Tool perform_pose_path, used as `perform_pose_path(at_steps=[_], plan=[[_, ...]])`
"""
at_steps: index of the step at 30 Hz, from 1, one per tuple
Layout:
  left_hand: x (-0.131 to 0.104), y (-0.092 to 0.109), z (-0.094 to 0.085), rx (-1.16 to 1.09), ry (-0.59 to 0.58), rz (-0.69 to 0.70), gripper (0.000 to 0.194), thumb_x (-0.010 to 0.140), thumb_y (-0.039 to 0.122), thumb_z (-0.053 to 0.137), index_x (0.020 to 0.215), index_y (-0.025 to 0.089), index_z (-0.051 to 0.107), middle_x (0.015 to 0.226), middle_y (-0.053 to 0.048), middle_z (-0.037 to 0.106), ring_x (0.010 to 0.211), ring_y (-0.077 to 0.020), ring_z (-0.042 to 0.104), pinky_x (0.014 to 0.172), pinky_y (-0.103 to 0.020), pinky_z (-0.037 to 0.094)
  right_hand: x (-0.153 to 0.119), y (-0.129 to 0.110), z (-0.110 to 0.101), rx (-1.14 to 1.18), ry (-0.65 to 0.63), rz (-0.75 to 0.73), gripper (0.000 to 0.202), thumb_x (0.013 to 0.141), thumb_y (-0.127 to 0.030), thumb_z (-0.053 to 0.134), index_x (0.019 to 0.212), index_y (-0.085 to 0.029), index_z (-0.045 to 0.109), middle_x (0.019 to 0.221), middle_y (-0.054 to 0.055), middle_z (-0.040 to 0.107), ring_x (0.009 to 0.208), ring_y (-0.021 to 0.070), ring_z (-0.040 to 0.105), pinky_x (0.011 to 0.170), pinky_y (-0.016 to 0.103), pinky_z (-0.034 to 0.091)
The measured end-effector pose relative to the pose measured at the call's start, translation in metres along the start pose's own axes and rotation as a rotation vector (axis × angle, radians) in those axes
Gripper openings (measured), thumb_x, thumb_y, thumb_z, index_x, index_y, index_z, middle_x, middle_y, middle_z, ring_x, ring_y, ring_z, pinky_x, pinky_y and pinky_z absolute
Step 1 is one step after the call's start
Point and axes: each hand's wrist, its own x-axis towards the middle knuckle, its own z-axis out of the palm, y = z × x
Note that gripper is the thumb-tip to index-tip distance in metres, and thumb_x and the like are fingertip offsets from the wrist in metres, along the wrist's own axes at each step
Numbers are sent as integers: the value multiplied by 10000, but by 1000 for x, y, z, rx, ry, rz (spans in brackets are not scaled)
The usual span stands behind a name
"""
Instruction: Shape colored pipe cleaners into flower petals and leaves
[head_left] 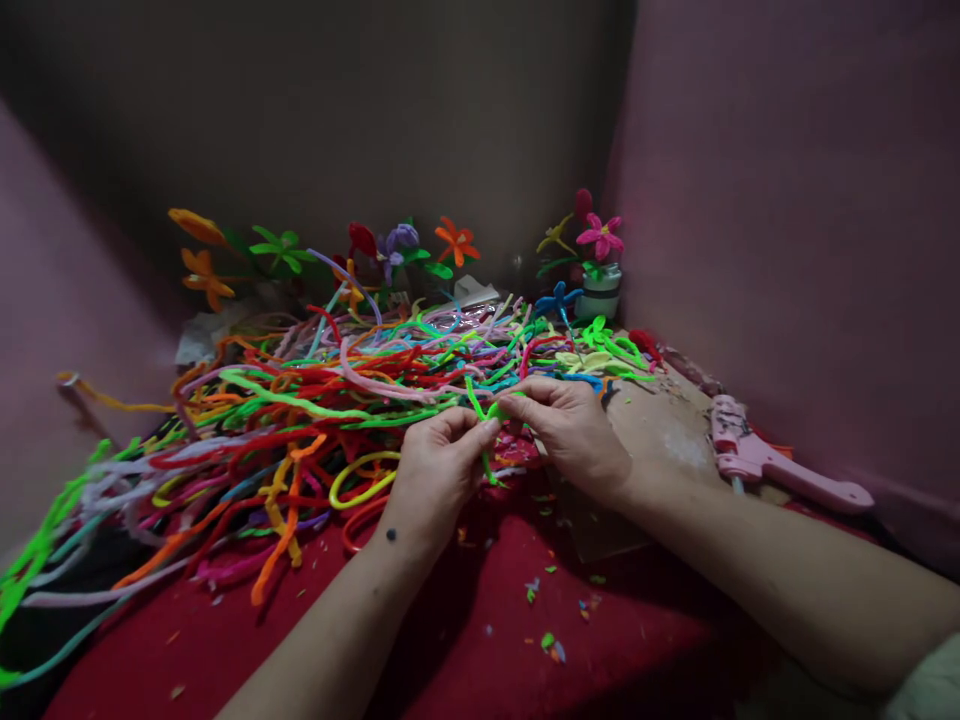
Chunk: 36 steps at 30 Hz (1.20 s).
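A bright green fuzzy stem piece [475, 398] is held between both hands near the middle of the view. My left hand [442, 465] pinches it between thumb and index finger from the left. From the right, my right hand [574, 430] pinches the same piece, its fingertips close to those of the left. One green end sticks up above the fingers and another hangs below them. A large heap of colourful fuzzy stems [300, 400] lies just beyond and to the left of the hands.
Fuzzy flowers [455, 241] stand along the back, and a pink one [600, 236] rises by a small jar [600, 292]. At the right lies a pink glue gun [787, 465] beside a stained board [660, 425]. Small scraps dot the red cloth [480, 640].
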Motion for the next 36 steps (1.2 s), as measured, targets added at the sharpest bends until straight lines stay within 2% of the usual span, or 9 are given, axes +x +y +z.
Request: perform_pose_path(at_steps=[2,5,10,19,26,30,33,36], plan=[[0,0,0,53,30,41,285,652,319,651,540,148,453,397,81,352,344,-21,276,347,-152,197,-2,-2,0,-73,15,-32,151,724,-268,592,665,-146,658,629,-10,589,605,96,497,575,231,383],[1,1,-1,110,38,79,267,661,283,633,516,144,457,401,75,365,345,-18,277,353,-156,195,-3,-3,0,-71,8,35,199,722,-309,591,622,-143,634,554,-16,547,530,90,457,508,232,343],[1,2,-3,-46,-37,-2,251,644,262,638,522,154,447,373,92,325,316,-18,257,348,-159,192,1,2,0,170,-31,192,272,668,-385,635,557,-148,559,499,-15,520,453,87,437,459,236,321],[3,-1,-5,-123,-6,-34,287,592,306,685,544,163,441,369,90,365,279,-27,274,299,-159,180,6,6,0,416,-130,236,267,642,-364,681,565,-151,540,470,-44,475,412,68,401,431,224,300],[1,1,-4,-158,-33,-62,310,573,302,717,559,159,442,355,103,342,263,-22,275,289,-147,170,3,6,1,241,-154,155,251,657,-356,674,574,-137,583,505,-34,512,463,67,432,450,212,319],[2,1,-7,-194,-98,-102,277,579,271,714,585,155,462,378,100,359,269,-19,283,286,-144,190,2,10,5,352,-153,193,269,639,-347,690,527,-135,568,460,-33,515,421,66,437,438,217,338],[5,0,-11,-237,-181,-158,251,583,249,708,619,152,479,419,88,405,278,-17,298,280,-139,192,3,11,7,492,-212,243,213,615,-322,713,608,-134,614,463,-37,526,406,68,453,432,217,351],[5,0,-11,-238,-200,-156,236,605,258,697,646,140,498,509,53,497,287,-9,322,282,-139,191,4,10,6,500,-179,235,200,623,-308,714,640,-129,627,471,-36,534,399,63,453,423,210,342]])
